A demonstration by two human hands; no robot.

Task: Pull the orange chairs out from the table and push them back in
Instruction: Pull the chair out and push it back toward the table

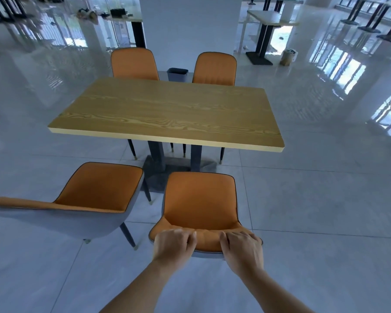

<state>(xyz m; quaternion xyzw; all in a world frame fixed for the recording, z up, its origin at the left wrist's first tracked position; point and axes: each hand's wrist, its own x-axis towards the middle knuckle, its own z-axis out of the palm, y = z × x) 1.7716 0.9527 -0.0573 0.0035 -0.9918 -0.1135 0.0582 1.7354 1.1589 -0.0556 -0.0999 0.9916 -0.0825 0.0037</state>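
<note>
1. Near right chair [201,199]: an orange chair that stands clear of the table [165,111], with its seat front near the table base and open floor between it and the table's near edge. Its backrest faces you.
2. Your left hand [173,243]: its grip is clamped over the top of that chair's backrest, on the left part, with the fingers curled onto the orange front face.
3. Your right hand [243,247]: its grip is clamped on the same backrest top, on the right part. The two hands lie side by side with a short stretch of orange padding between them.
4. Near left chair [93,190]: a second orange chair with a grey outer shell, also clear of the table. It is turned at an angle, and its backrest runs out past the left edge of the view.
5. Far chairs: the far left chair [133,64] and the far right chair [215,68] stand tucked against the table's far edge; only their backrests show above the top, with their leg tips visible underneath.
6. Table: a wood-grain top on two dark posts with a flat base.
7. Surroundings: a small grey bin [177,74] stands on the floor between the two far chairs, in front of a white pillar [190,28]. The glossy tiled floor [314,211] mirrors the windows. Other tables stand farther back.
</note>
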